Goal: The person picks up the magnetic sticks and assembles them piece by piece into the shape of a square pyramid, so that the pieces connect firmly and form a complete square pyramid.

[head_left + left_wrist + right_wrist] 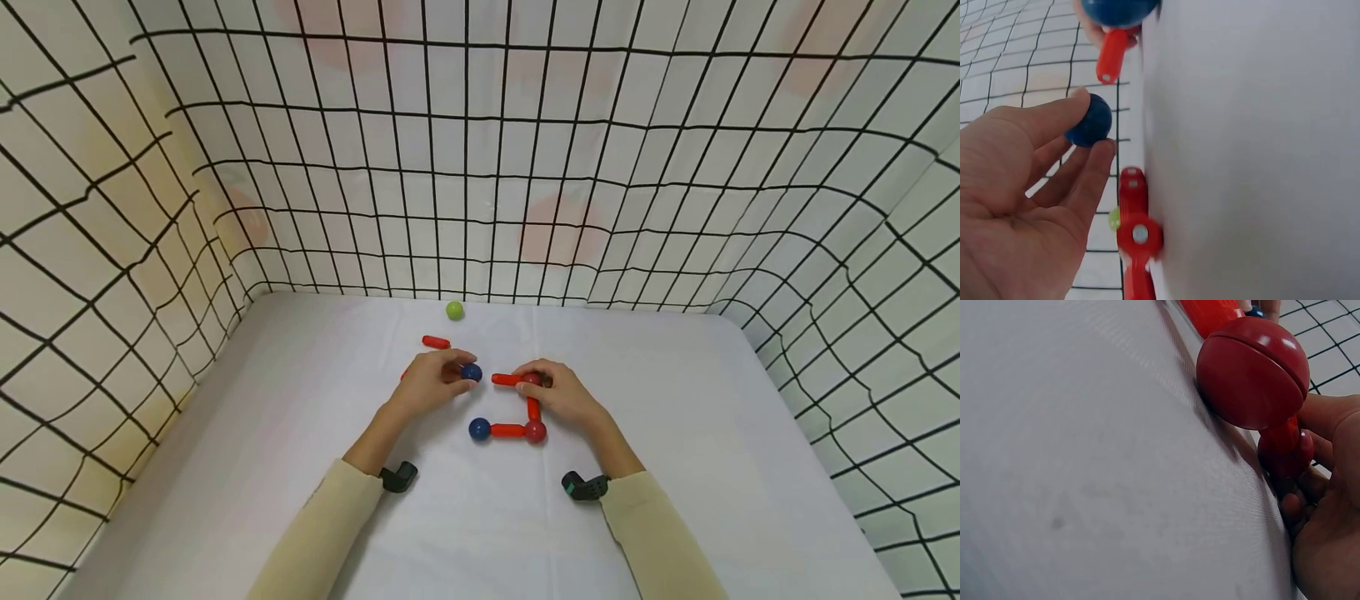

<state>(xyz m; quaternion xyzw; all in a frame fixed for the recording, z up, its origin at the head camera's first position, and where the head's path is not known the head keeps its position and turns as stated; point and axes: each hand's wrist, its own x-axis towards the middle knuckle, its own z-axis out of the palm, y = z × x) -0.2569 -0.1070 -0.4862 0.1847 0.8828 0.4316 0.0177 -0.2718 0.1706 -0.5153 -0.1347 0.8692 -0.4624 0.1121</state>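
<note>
My left hand (433,382) pinches a blue ball (1092,122) between thumb and fingertips, held just left of a red stick (506,379). That stick runs out from a red ball (532,379), which my right hand (564,393) holds by its fingertips. Another red stick (533,409) joins it to a nearer red ball (535,432). From there a third stick (507,431) leads left to a second blue ball (480,429). These joined pieces form three sides of a square lying on the white table. A gap separates the pinched ball from the upper stick's end.
Behind the left hand lies a loose red stick (436,342), with a green ball (454,311) farther back. More red pieces (1140,234) lie beside the left hand, mostly hidden in the head view. Black grid netting (480,179) rises around the white table (675,417).
</note>
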